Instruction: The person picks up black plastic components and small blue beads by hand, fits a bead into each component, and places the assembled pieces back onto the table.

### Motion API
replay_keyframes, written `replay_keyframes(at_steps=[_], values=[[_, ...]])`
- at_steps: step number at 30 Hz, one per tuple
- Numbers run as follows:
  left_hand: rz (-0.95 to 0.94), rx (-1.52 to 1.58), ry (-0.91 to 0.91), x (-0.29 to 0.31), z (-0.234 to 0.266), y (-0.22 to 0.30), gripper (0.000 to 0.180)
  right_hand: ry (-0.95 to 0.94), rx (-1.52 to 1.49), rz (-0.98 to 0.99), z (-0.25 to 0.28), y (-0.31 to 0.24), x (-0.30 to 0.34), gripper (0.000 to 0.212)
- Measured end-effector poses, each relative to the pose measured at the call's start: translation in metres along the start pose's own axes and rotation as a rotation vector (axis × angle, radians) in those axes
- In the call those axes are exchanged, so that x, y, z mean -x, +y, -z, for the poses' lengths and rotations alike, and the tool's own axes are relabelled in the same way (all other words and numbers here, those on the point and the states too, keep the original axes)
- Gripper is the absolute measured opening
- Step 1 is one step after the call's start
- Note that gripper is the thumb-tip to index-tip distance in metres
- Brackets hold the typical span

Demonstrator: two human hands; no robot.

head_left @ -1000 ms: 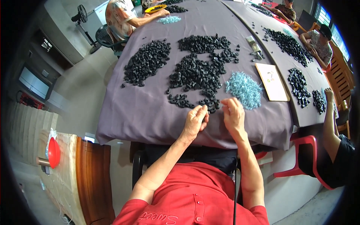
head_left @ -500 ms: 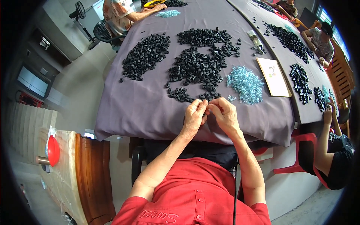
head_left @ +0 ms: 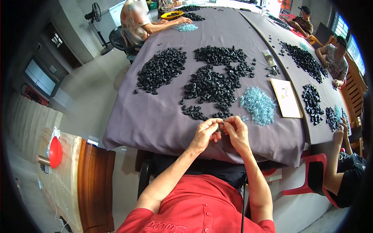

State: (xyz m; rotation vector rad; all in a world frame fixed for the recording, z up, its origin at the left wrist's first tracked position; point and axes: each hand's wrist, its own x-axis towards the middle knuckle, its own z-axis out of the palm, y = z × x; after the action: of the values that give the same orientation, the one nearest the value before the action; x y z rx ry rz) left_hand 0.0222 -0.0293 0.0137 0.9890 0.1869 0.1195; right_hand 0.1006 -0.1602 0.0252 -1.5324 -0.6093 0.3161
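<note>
Over the near edge of the grey tablecloth, my left hand is closed, its fingers pinching a small black part. My right hand meets it at the fingertips, thumb and forefinger pressed together; whatever they hold is too small to make out. Just beyond the hands lie loose black parts, joined to a large heap of black parts. Beyond my right hand is a pile of light-blue translucent small pieces, perhaps springs.
Another black heap lies to the left. A flat pale board and a clear container sit on the right. Co-workers sit around the joined tables, one at the right. A red chair stands at the lower right.
The view has tilted up, so the table and heaps appear lower. My hands stay fingertip to fingertip, with the black part now showing more plainly. The far-left co-worker's arm reaches toward light-blue pieces.
</note>
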Motion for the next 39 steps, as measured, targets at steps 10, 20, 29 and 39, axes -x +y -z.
replay_keyframes(at_steps=[10, 20, 29, 39], values=[[-0.107, 0.189, 0.048, 0.007, -0.002, 0.003, 0.022, 0.049, 0.078, 0.125, -0.005, -0.008, 0.005, 0.006], [-0.282, 0.081, 0.123, 0.008, 0.018, 0.016, 0.033, 0.040, 0.052, 0.020, -0.007, 0.002, 0.002, 0.005], [-0.322, 0.047, 0.183, 0.012, 0.031, 0.022, 0.038, 0.027, 0.046, 0.016, -0.009, 0.004, 0.004, 0.005], [-0.287, 0.078, 0.258, 0.027, 0.060, 0.046, 0.019, 0.020, 0.089, 0.021, -0.008, 0.007, 0.004, 0.007]])
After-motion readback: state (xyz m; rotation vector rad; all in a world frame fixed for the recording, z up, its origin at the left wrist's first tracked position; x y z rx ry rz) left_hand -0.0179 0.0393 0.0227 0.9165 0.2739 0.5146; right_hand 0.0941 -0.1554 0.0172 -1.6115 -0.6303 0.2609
